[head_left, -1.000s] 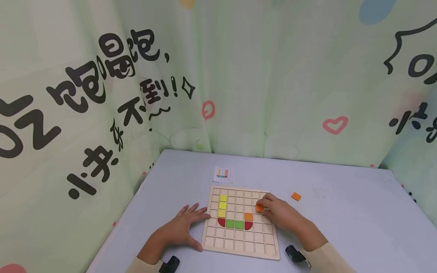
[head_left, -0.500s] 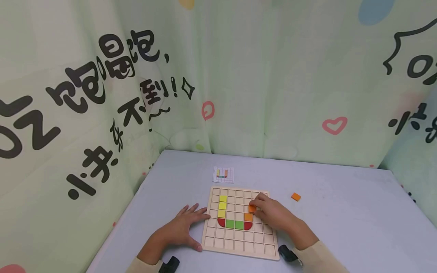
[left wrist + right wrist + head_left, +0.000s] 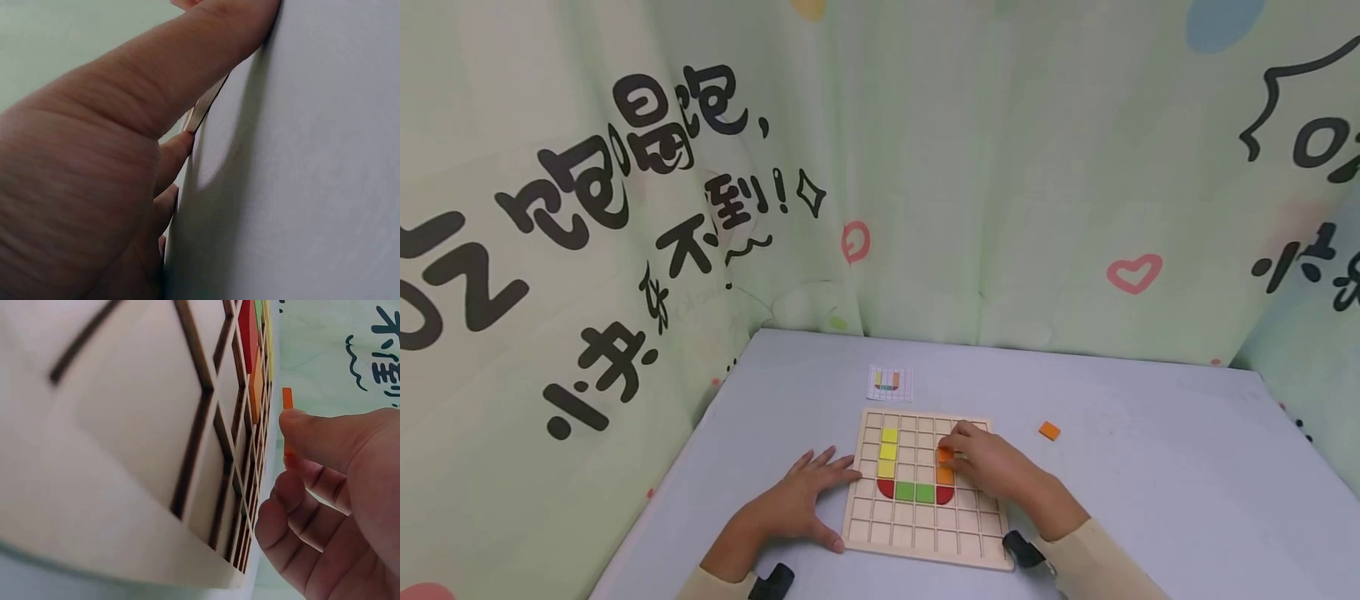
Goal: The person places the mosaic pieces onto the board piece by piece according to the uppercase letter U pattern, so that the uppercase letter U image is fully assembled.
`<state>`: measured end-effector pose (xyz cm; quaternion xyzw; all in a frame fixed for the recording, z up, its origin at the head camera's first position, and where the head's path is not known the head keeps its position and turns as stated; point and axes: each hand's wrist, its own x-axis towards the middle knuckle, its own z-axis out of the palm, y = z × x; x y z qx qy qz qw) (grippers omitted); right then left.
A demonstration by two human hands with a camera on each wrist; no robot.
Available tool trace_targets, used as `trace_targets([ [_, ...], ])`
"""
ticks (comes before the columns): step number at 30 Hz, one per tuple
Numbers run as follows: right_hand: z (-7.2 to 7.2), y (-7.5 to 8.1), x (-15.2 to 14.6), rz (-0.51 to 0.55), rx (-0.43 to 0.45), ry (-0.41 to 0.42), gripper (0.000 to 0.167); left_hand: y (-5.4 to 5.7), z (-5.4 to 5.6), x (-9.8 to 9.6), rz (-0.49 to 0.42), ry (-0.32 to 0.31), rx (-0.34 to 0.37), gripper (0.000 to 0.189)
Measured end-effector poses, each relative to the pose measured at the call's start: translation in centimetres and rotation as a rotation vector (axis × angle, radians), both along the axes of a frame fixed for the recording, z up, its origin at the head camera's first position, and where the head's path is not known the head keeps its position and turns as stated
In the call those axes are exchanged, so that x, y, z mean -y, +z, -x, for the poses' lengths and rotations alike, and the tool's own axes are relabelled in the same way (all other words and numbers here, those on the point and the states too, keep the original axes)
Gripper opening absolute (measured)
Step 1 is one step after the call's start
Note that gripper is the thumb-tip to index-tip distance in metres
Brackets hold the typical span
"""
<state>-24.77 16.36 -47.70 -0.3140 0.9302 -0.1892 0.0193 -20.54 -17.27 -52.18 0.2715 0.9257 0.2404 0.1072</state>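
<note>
A wooden grid board (image 3: pixel 901 540) lies on the table. My right hand (image 3: pixel 1000 467) pinches an orange square tile (image 3: pixel 945 455) close over the board, just beyond another orange tile (image 3: pixel 945 475) set in the grid. In the right wrist view the pinched tile (image 3: pixel 287 397) stands edge-on between thumb and fingers. Three yellow tiles (image 3: pixel 888 452), two green tiles (image 3: pixel 914 492) and two red rounded corner tiles (image 3: pixel 944 495) sit in the grid. My left hand (image 3: pixel 801 500) rests spread at the board's left edge, its thumb (image 3: pixel 187 56) at the near corner.
A loose orange tile (image 3: pixel 1049 431) lies on the table right of the board. Behind the board is a small card (image 3: pixel 890 383) printed with a coloured U on a grid. A printed curtain (image 3: pixel 985 183) hangs around the table (image 3: pixel 1150 467).
My right hand has moved left over the board with the orange tile, from the right columns to the column above the set orange tile. My left hand has stayed put.
</note>
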Motion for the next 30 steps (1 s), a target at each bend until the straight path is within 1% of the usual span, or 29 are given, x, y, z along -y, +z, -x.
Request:
trace_targets([
  [4,0.13,-0.22,0.23,-0.02,0.045,-0.034,0.025,-0.16,0.05,-0.03,-0.003,0.001,0.005,0.101],
  [20,0.31,-0.3,0.46,-0.042,0.039,-0.022,0.026,0.42,-0.1,-0.17,0.004,0.019,0.02,0.1],
  [30,0.3,-0.38,0.78,-0.043,0.062,-0.056,0.025,0.5,-0.23,-0.27,0.003,0.032,0.022,0.1],
])
